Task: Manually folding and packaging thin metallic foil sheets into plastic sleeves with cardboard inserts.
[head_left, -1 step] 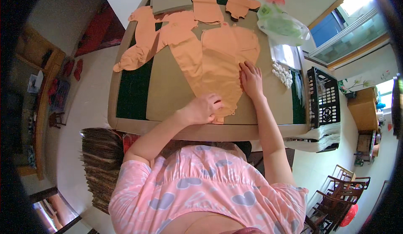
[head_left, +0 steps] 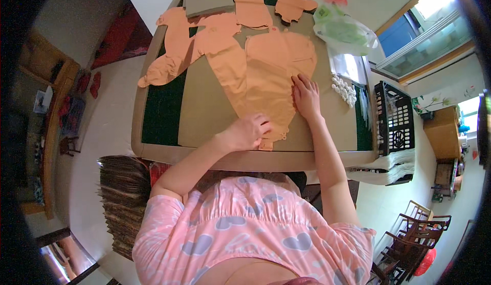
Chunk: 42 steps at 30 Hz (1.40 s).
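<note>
Sheet: large orange piece [head_left: 279, 75] lies flat on the brown board [head_left: 204, 116], narrow end toward the person; material hard to make out.
Left hand [head_left: 246, 132]: fingers curled over the narrow end, covering its left side; whether they pinch it, I cannot tell.
Right hand [head_left: 307, 98]: bent fingers at the sheet's right edge, thumb mostly hidden; grasping or merely resting, I cannot tell.
Left overlap: where the neighbouring orange piece [head_left: 225, 70] meets the large one is unclear.
Plastic bag [head_left: 345, 32]: translucent, greenish, contents blurred.
Black crate [head_left: 394, 116]: contents indistinct.
Change: hands and orange pieces match the earlier frame; any fingertip shift is too small to tell.
</note>
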### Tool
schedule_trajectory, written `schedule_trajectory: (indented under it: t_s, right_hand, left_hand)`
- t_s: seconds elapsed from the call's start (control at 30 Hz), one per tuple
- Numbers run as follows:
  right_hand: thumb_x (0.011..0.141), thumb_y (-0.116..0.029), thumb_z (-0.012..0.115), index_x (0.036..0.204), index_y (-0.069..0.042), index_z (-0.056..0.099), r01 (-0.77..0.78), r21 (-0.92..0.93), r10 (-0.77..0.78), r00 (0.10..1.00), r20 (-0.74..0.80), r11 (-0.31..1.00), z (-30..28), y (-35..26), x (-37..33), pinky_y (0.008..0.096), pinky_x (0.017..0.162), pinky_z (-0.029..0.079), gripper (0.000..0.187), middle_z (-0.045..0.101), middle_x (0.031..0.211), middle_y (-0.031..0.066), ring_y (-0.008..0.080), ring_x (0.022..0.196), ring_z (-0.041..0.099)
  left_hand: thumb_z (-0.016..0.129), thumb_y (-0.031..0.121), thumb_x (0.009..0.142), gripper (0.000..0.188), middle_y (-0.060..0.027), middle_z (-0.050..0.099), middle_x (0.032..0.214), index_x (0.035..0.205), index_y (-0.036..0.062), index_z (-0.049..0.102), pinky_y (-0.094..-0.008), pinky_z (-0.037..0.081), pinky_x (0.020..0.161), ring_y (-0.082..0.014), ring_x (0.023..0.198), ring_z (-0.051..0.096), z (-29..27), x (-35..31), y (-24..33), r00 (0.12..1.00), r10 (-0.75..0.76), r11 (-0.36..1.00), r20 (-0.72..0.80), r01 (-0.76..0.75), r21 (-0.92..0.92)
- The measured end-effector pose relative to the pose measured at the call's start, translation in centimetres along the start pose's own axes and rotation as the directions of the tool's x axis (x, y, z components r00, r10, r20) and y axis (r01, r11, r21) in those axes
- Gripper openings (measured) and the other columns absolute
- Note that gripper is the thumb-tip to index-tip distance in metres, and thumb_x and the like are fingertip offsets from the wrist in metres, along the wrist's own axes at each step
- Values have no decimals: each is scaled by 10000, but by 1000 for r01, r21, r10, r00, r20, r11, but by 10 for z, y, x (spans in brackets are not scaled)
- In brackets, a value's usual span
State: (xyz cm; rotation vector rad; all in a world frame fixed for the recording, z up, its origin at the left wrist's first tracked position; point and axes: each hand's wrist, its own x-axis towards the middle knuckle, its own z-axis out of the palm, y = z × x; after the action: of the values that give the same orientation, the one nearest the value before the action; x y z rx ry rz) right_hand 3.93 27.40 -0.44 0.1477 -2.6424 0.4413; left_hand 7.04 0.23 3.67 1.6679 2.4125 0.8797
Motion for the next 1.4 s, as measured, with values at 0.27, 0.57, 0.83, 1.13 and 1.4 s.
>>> schedule_trajectory:
  t_s: [0.27,0.57,0.83,1.13,1.4]
  right_hand:
    - [891,-167,562,1205,-126,588,36,-44,-38,998,-42,998,-4,-4,2,459,1025,353,318,556,1264,115,296,1202,502]
    - [897,-174,559,1211,-133,598,8,-16,-9,1000,-22,1000,-4,-4,0,476,1041,341,319,567,1253,116,308,1188,509]
    - [907,-196,549,1230,-148,595,9,-49,-10,1000,-23,999,0,0,0,500,1049,336,329,553,1281,105,306,1198,505]
    - [892,-143,558,1209,-117,617,25,-42,-27,998,-49,999,-5,-3,1,426,998,389,323,577,1245,113,318,1138,534]
    - [893,-140,556,1215,-119,619,43,-46,-46,997,-56,998,-3,-1,2,425,1003,386,329,578,1247,115,313,1140,536]
  left_hand:
    - [707,132,718,360,-158,557,1148,1045,58,576,-387,430,986,-327,1128,523,-7,-5,3,1000,8,1000,0,-8,-26]
    - [716,212,730,262,-87,596,1041,956,95,656,-372,483,856,-277,966,577,-11,-14,16,989,121,988,-80,-112,108]
    - [598,193,798,131,-31,586,872,886,132,674,-349,492,800,-217,910,572,15,-16,18,981,186,946,-49,-166,277]
    - [580,159,756,83,-22,571,908,794,112,638,-323,472,791,-201,926,548,2,-17,30,970,228,954,-87,-205,220]
    - [622,151,778,54,-43,587,898,807,108,637,-359,484,783,-234,897,566,23,-14,17,977,184,962,-104,-158,223]
